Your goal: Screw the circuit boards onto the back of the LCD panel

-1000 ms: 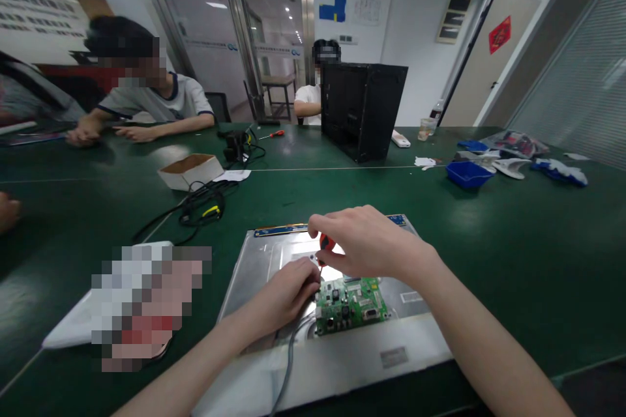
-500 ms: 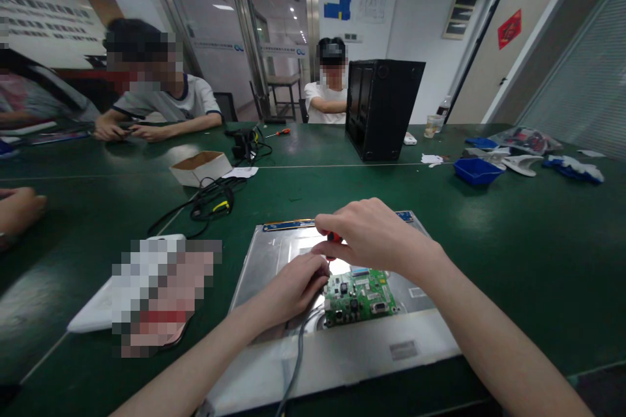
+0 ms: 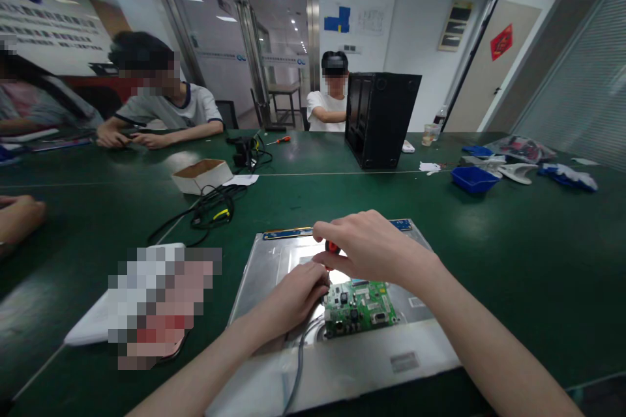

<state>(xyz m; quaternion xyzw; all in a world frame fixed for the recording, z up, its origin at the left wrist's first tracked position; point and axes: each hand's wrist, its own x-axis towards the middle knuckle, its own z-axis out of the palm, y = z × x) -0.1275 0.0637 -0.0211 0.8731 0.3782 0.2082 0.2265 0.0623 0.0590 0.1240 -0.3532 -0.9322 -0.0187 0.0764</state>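
Note:
A silvery metal panel [image 3: 352, 365] lies flat on the green table, with a green circuit board [image 3: 362, 306] on it. My right hand [image 3: 362, 244] is closed round the red and black handle of a screwdriver [image 3: 332, 247], held above the board's upper left corner. The tool's tip is hidden. Closed fingers of my left hand [image 3: 303, 287] meet at that same corner, just below the handle; what they hold, if anything, is hidden. A grey cable [image 3: 299, 365] runs down over the panel beside the board.
Left of the panel lie a white object [image 3: 92, 322], black cables [image 3: 200, 208] and an open box [image 3: 203, 176]. A black computer case [image 3: 384, 120] stands across the table. A blue tray [image 3: 473, 179] is at right. Several people sit around the table.
The view has tilted slightly, so the scene sits a little lower. Both hands keep their places at the board's corner, and the red handle has turned slightly in my right fingers.

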